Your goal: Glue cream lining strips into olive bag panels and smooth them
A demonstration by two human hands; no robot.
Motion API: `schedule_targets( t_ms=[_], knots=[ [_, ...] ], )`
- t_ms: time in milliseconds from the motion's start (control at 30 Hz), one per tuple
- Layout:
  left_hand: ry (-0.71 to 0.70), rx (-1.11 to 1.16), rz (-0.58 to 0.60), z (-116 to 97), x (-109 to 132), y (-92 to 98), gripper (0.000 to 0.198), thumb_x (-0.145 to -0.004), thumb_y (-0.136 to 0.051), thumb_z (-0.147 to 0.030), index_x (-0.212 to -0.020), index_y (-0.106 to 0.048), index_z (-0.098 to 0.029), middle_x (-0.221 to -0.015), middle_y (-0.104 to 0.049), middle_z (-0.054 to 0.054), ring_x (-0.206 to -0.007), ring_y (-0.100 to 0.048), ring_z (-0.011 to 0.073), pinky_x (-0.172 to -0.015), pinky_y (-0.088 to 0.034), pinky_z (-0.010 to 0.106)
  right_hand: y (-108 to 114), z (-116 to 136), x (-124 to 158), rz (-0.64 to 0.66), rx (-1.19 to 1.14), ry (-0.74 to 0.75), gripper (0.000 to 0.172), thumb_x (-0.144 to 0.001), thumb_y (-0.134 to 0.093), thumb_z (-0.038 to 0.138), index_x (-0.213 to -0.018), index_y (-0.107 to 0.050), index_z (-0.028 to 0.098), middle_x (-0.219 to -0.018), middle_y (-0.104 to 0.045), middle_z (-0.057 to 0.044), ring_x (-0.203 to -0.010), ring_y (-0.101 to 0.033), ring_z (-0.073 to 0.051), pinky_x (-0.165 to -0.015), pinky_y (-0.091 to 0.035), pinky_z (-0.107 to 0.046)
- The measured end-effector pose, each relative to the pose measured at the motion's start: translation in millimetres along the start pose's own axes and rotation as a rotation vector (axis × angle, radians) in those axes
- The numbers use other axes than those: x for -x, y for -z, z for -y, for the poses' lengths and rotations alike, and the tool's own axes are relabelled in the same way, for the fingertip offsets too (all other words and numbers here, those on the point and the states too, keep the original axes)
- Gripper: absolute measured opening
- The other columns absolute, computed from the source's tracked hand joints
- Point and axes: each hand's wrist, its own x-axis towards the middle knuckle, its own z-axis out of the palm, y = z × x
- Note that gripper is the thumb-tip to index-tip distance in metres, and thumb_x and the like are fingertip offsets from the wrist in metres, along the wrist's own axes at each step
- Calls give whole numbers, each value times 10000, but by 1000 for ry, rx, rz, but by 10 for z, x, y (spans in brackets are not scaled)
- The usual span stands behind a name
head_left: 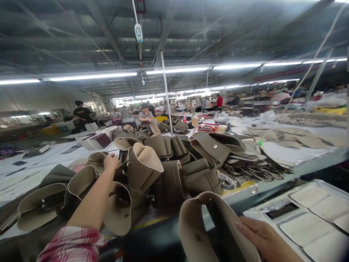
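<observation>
My right hand (255, 233) grips the side of an unfinished taupe handbag body (192, 227), thumb on its pale inner side. The piece is curved into an open loop near the table's front edge, its lower part cut off by the frame. My left hand (111, 162) reaches into the pile, its fingers closed at the rim of another taupe bag body (95, 159); the fingertips are partly hidden. Around it stand several similar bag bodies, among them an upright one (144, 167) just to the right and one (118, 209) below my forearm.
A stack of dark-edged flat pieces (251, 160) lies right of the pile. A metal pole (166, 94) rises behind it. Pale panels lie on a rack (308, 218) at the lower right. A box-like block (96, 140) stands at left. A co-worker (145, 114) sits beyond the pile.
</observation>
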Motion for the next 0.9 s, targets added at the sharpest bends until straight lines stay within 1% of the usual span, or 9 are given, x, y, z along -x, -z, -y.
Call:
schedule_targets(
  t_ms=[67,167,267,333,400,567,733,833,900],
  knots=[
    [-69,54,-76,-168,195,72,322,-886,-474,-279,-1159,-524,-117,-1157,-564,125,-1062,-545,202,-937,-439,367,46,43,34,1,-5,-4,480,-868,-398,589,-698,-547,165,-678,-510,-9,-659,-469,-155,-574,-395,-225],
    [-386,250,-81,-537,883,86,325,-874,-472,-345,-1142,-545,-177,-1109,-600,66,-1006,-576,171,-904,-460,293,172,124,193,-16,-9,2,465,-882,-390,572,-722,-544,163,-675,-488,0,-642,-449,-142,-562,-375,-223],
    [-745,318,373,-951,1769,-37,432,-805,-569,-399,-1191,-532,-210,-1198,-565,66,-1048,-562,204,-930,-443,319,316,242,422,-64,11,24,463,-873,-408,576,-703,-511,158,-642,-449,12,-607,-416,-124,-541,-349,-223],
    [-818,287,716,-1193,2238,-186,617,-761,-614,-450,-1303,-448,-206,-1277,-522,89,-1126,-521,245,-954,-419,334,412,304,578,-100,27,38,467,-866,-419,576,-657,-452,161,-605,-389,28,-571,-371,-106,-514,-315,-220],
    [-818,211,981,-1396,2541,-371,502,-810,-534,-485,-1215,-541,-189,-1140,-613,96,-1043,-571,266,-890,-435,341,515,318,741,-143,52,37,465,-869,-422,562,-622,-396,168,-575,-338,41,-540,-334,-94,-491,-282,-219],
    [-796,155,1206,-1808,2882,-719,437,-885,-355,-497,-826,-639,-171,-681,-637,59,-673,-615,229,-623,-429,299,814,144,1255,-232,121,15,452,-883,-428,523,-612,-371,167,-577,-318,45,-550,-309,-85,-502,-261,-218],
    [-640,259,1595,-2233,3095,-751,506,-808,-453,-588,-1017,-616,-157,-600,-586,22,-466,-535,164,-426,-391,240,1085,-96,1752,-310,128,-30,451,-888,-441,499,-598,-337,170,-574,-283,52,-531,-285,-76,-490,-239,-221],
    [-624,438,1861,-2495,3157,-907,674,-758,-521,-611,-1282,-482,-189,-779,-632,53,-628,-591,195,-489,-457,254,1245,-129,1945,-288,165,-4,445,-896,-432,490,-600,-350,168,-573,-286,52,-524,-288,-75,-483,-244,-217],
    [-490,566,1853,-2645,3235,-1128,695,-773,-478,-640,-1295,-477,-180,-864,-634,78,-792,-604,216,-635,-503,293,1363,-85,2035,-274,230,45,443,-909,-415,478,-601,-364,164,-569,-293,51,-525,-292,-74,-489,-249,-214]
  ],
)
